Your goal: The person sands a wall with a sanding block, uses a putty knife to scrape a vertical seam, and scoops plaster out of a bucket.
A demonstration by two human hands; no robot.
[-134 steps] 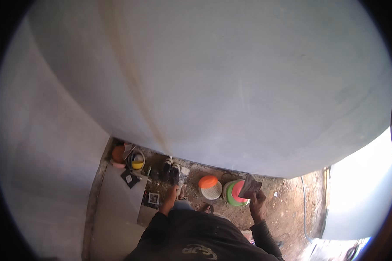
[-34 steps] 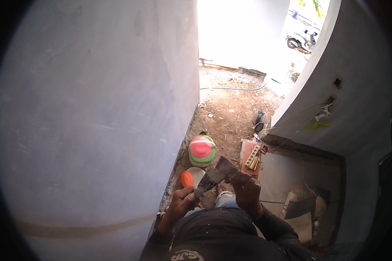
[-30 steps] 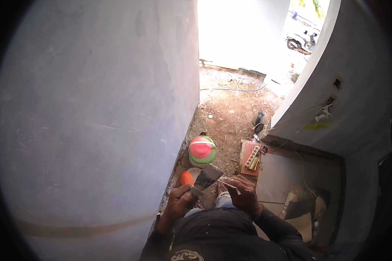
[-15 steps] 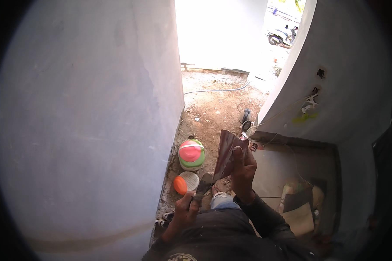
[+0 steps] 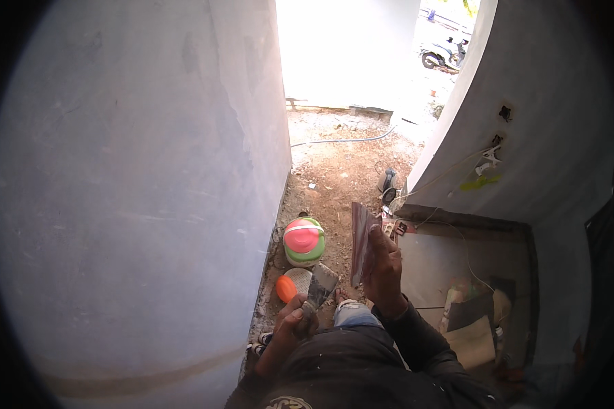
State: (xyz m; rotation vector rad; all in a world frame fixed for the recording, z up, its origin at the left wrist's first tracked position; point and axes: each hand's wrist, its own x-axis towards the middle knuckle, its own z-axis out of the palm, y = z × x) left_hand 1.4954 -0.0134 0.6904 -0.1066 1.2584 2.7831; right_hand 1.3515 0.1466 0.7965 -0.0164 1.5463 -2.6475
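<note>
My left hand [image 5: 292,319] is closed round the handle of a putty knife [image 5: 323,283], its flat grey blade tilted up and away from me. My right hand [image 5: 387,273] grips a wide reddish-brown filling blade [image 5: 360,238], held nearly upright with the thumb pressed along its face. A gap separates the two blades in front of my body. How the right fingers wrap the back of the wide blade is partly hidden.
A grey plastered wall [image 5: 150,170] rises close on my left. At its foot stand a pink-and-green lidded container [image 5: 304,238] and an orange bowl [image 5: 286,289]. Rightward are a corded device [image 5: 387,183], tiled flooring [image 5: 423,262] and cardboard [image 5: 472,344]. Wires hang from the right wall [image 5: 539,109].
The putty knife has come away from the wide blade, and its blade has turned more upright. My right hand has shifted slightly right and turned the wide blade more edge-on.
</note>
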